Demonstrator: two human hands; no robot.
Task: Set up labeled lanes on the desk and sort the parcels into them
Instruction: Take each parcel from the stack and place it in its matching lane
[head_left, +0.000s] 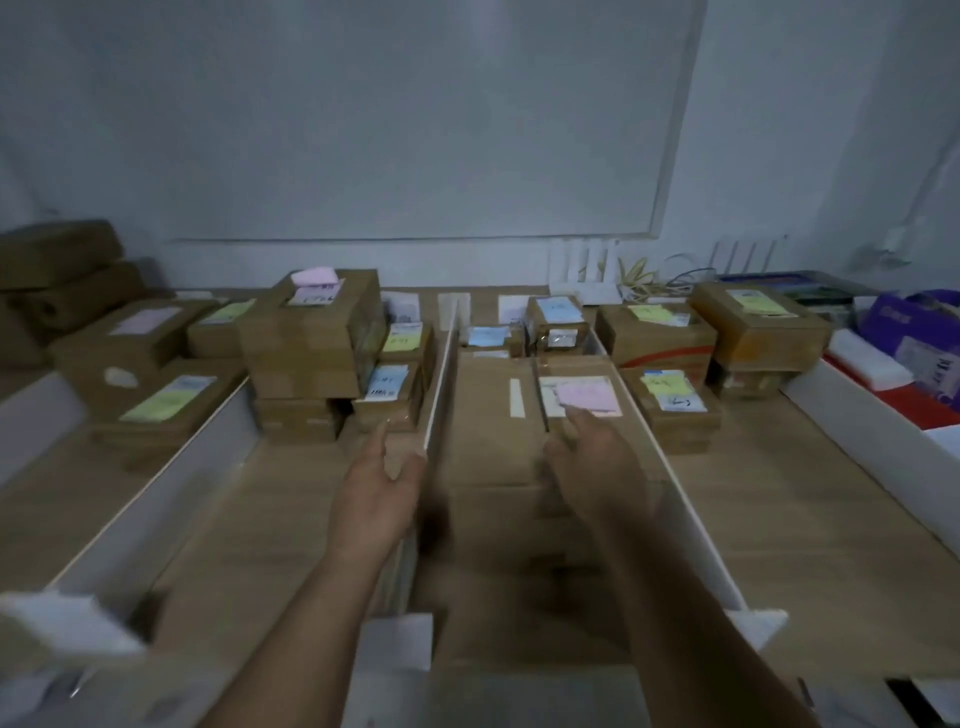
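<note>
The right hand (592, 462) is resting on a cardboard parcel (576, 370) that is lying in the middle lane of the desk (810, 493). Its forefinger is reaching the near edge of the parcel's pink sticky note (589, 399), and blur is hiding how its other fingers lie. The left hand (379, 483) is hovering just beside the white divider (441, 384), fingers straight and close together.

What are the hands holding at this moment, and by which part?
Nothing is gripped. The left hand is open beside the white divider; the right hand lies with straight fingers on the parcel with the pink note.
</note>
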